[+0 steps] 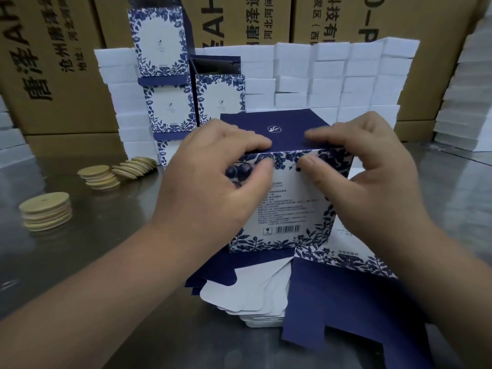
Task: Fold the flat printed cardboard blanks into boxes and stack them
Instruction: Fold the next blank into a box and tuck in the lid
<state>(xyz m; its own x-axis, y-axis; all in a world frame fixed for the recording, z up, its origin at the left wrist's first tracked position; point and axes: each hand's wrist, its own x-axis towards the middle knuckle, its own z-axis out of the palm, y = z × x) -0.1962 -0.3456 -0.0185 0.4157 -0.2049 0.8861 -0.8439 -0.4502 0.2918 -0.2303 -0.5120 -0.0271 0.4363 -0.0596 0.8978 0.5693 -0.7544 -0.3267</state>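
Note:
A blue-and-white floral box [290, 206] stands upright at the centre, its printed text and barcode side facing me. Its navy top panel [277, 129] shows a small white logo. My left hand [210, 182] grips the box's upper front edge, fingers on the navy top and thumb on the printed face. My right hand [372, 171] grips the same edge further right in the same way. Beneath the box lies a pile of flat blanks [332, 296], navy and white sides showing. Finished boxes [170, 107] are stacked behind on the left.
Stacks of round beige discs [46, 211] and more beige discs [117, 171] sit on the steel table [93, 262] at left. White foam blocks [332, 73] form a wall behind, with brown shipping cartons [53, 62] further back. More white blocks [463, 102] rise at right.

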